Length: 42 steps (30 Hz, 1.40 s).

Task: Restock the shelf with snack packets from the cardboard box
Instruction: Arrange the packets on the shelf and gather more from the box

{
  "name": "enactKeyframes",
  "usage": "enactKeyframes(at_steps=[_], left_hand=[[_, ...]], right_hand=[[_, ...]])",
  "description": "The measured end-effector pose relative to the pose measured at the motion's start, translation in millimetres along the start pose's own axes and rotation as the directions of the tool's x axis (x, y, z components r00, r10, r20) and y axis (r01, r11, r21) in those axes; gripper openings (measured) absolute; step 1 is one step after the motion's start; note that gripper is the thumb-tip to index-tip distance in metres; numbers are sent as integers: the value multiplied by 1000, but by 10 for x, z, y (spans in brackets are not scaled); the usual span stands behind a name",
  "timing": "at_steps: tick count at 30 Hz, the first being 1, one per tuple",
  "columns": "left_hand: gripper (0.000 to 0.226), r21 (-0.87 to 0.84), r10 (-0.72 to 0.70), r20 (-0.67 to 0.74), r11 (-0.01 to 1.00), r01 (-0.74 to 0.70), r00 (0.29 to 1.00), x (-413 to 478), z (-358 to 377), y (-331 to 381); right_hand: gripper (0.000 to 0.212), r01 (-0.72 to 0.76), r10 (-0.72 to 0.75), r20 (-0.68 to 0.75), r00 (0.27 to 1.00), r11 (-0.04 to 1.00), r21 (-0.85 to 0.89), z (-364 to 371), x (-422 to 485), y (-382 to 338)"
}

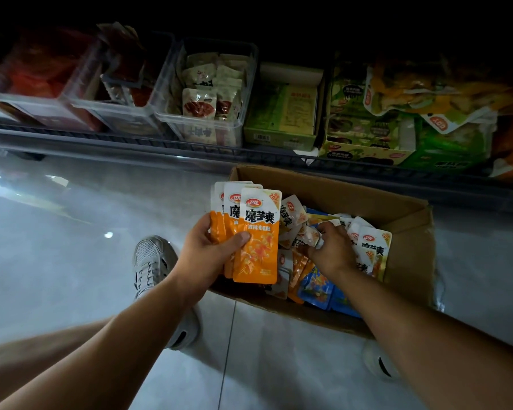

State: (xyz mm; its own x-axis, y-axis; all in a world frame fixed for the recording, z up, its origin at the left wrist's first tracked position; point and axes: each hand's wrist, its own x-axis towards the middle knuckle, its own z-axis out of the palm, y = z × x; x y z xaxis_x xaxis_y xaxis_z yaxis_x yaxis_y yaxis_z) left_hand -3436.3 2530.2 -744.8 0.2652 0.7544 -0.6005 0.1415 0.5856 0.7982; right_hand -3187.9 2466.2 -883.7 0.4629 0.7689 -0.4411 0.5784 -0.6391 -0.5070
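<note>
The left hand [208, 253] has its grip clamped on a stack of orange packets [259, 232] over the cardboard box [397, 208] (below the shelf [160, 142]), likely bundling them, while the right hand [333, 250] pinches a loose packet [312, 237] inside.

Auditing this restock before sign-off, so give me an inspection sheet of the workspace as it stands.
Surface: glossy tiled floor, cardboard box standing on it.
Job's things: box holds mixed packets; shelf behind carries clear bins and green cartons.
Clutter: nothing seen.
Hands: left hand grips a fan of orange packets; right hand curls its fingers on a loose packet in the box.
Cables: nothing seen.
Surroundings: dim light; grey shoe beside box.
</note>
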Motion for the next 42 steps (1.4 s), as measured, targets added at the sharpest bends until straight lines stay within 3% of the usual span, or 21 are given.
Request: enactKeyframes(at_steps=[5, 13, 21, 25, 28, 32, 36, 40, 42], left_hand=[[49, 4, -5, 4, 1000, 5, 1000, 15, -17, -28], [46, 16, 16, 2, 1000, -16, 1000, 41, -16, -41], [47, 26, 19, -2, 999, -19, 1000, 33, 39, -11], [41, -14, 2, 0, 1000, -2, 1000, 2, 109, 17], [42, -67, -19, 67, 997, 24, 998, -56, 184, 36], [43, -152, -36, 178, 986, 64, 983, -118, 209, 48], [62, -119, -52, 252, 989, 84, 966, -130, 155, 15], [73, -76, -42, 168, 996, 56, 985, -80, 96, -11], [68, -57, -23, 112, 998, 30, 993, -38, 43, 2]], right_hand=[[60, -9, 7, -35, 999, 999, -48, 64, 5, -8], [28, -47, 50, -24, 998, 995, 84, -45, 48, 57], [12, 16, -12, -25, 1000, 982, 189, -1004, -111, -121], [24, -6, -52, 93, 994, 843, 538, -1322, -377, -628], [26, 10, -150, 180, 972, 794, 608, -1274, -556, -926], [35, 42, -140, 138, 981, 836, 548, -1135, -693, -1126], [35, 83, -174, 146, 974, 870, 486, -1033, -697, -1137], [17, -5, -103, 131, 986, 767, 642, -1028, -608, -1028], [15, -38, -6, 88, 996, 871, 489, -997, -469, -774]])
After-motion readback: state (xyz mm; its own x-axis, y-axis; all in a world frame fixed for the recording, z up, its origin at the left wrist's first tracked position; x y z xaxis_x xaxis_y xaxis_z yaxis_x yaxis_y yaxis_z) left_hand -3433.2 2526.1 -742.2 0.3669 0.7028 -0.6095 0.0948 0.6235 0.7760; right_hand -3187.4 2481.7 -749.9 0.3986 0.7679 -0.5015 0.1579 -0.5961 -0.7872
